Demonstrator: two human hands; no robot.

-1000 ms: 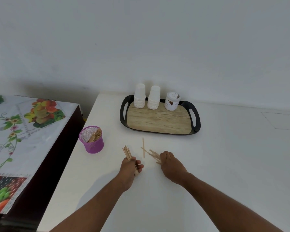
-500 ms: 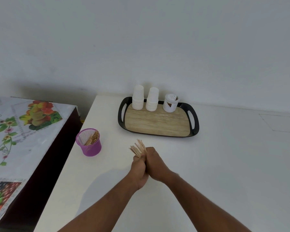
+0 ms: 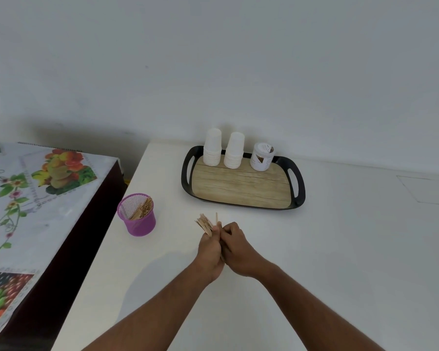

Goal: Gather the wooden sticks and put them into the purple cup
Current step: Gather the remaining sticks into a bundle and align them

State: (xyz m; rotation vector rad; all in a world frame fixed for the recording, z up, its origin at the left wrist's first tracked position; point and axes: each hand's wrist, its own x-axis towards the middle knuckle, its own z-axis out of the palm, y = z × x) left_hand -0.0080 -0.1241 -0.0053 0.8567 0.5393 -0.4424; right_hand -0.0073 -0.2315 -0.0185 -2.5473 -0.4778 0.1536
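A bundle of thin wooden sticks fans up and to the left out of my two hands, which are pressed together over the white table. My left hand grips the bundle from the left and my right hand curls round it from the right. The lower ends of the sticks are hidden between my palms. The purple mesh cup stands to the left of my hands, near the table's left edge, with several wooden sticks inside it.
A black tray with a wood-look base sits behind my hands; it holds two stacks of white paper cups and a white jar. A lower table with a fruit-print cloth stands to the left.
My right hand swept the loose sticks off the table and joined my left hand. Both hands now hold one bundle together.
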